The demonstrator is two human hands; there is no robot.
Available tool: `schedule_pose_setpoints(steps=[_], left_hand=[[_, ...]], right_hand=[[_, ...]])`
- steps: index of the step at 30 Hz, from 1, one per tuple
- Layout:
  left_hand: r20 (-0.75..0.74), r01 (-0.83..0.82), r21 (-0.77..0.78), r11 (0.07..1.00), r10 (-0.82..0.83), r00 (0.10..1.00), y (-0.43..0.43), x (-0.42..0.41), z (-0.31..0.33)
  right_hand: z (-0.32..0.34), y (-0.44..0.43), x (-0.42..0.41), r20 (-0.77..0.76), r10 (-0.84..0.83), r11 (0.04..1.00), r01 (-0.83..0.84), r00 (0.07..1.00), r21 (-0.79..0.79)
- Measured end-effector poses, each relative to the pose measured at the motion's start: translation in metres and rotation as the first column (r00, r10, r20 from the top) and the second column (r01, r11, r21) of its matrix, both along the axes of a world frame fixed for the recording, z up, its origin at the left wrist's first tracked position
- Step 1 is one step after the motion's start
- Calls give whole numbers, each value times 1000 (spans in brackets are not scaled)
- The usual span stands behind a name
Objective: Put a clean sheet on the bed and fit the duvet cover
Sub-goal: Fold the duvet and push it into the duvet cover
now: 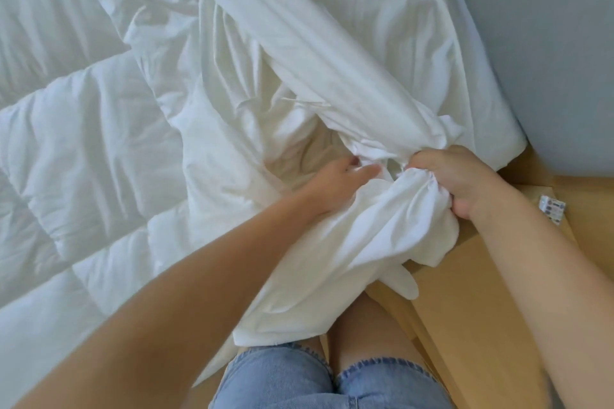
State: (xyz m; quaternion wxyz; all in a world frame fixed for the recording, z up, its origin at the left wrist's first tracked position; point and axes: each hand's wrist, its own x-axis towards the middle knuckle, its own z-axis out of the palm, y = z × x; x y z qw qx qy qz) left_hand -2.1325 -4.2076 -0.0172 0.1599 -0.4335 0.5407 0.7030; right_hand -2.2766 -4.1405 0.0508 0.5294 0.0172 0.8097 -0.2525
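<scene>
The cover [332,83] is gathered at the near right corner of the bed [498,123]. A thick bunch of it is clenched in the right hand [458,179], fingers curled tight round the cloth. The bunching looks deliberate: the mouth of the cover is probably being held together and lifted so the way in can be found. The left hand [339,181] is set in beside it, fingers fairly straight and laid against the folds, with nothing pinched as far as can be seen. It looks like a feel for the opening or an inner corner. A loose tail of the cover is hanging off the bed edge, down in front of the legs [365,325].

The duvet [73,143], quilted and puffy, is spread bare across the left of the bed, not yet fed in. The cover is heaped along its right edge and partly over it. Whether a sheet is fitted underneath cannot be told. On the right, a grey-blue wall [548,43] is met by a wooden floor [481,276], and a small packet [551,209] is lying there.
</scene>
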Motion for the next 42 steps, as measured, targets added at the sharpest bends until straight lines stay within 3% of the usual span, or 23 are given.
schedule_pose_setpoints(steps=[2,4,5,7,10,12,13,14,16,18,21,23,24,26,27,29,30,31,32,34,35,38,42], left_hand=[[107,40,5,999,-41,993,14,-8,-10],[211,246,-201,948,-203,956,16,-3,-13],[303,373,-321,871,-278,911,10,3,-12],[551,616,-441,652,-345,760,-12,20,-5],[817,853,-306,423,-343,463,-38,45,4],[831,884,-390,259,-314,459,-34,40,8],[767,836,-527,154,-336,546,-27,33,7],[639,735,-674,75,-441,630,-18,29,6],[396,633,-771,65,-730,557,1,23,-1],[373,760,-642,96,-828,419,7,24,-15],[711,955,-295,-38,-676,193,-2,35,-30],[820,970,-172,-172,-570,44,-14,47,-33],[837,980,-129,-150,-547,27,-21,51,-33],[808,998,-57,25,-586,61,-27,49,-24],[774,990,-110,92,-617,143,-29,44,-16],[627,860,-336,383,-591,508,-28,36,0],[441,659,-433,615,-494,750,-25,32,10],[195,355,-383,853,-301,933,-20,33,24],[-40,45,-159,986,-52,998,-13,31,37],[-255,-191,382,904,302,919,8,26,54],[-271,-199,486,851,363,891,19,25,56],[-158,-299,510,807,429,889,33,26,56],[-115,-303,545,782,428,897,24,36,53]], right_hand=[[-1,0,2,-27,41,999,-40,999,8],[-2,1,5,-60,40,999,-40,997,8],[-3,1,7,-78,25,1000,-25,997,4],[-4,1,11,-121,-8,1000,7,993,-9],[-3,2,20,-173,0,1000,-5,985,-31],[-2,3,23,-198,17,999,-24,980,-32],[-1,3,23,-213,24,999,-31,977,-30],[0,2,22,-224,28,999,-35,974,-28],[2,1,19,-231,27,999,-34,973,-27],[2,2,21,-213,37,999,-43,976,-22],[1,6,25,-182,60,998,-65,981,-23],[0,6,25,-181,73,997,-76,981,-13],[0,6,24,-184,78,997,-81,980,-10],[-1,5,21,-192,89,996,-93,977,-10],[-1,4,22,-210,100,994,-104,972,-10],[-2,5,23,-275,135,990,-142,952,-7],[-2,5,24,-302,150,987,-161,941,-10],[0,5,28,-319,159,985,-174,934,-19],[2,5,34,-333,169,982,-188,928,-25],[7,6,52,-381,231,968,-252,895,-5],[11,8,64,-421,284,952,-307,861,15],[26,18,99,-544,403,861,-506,736,-47],[39,50,115,-344,465,764,-566,816,-309]])
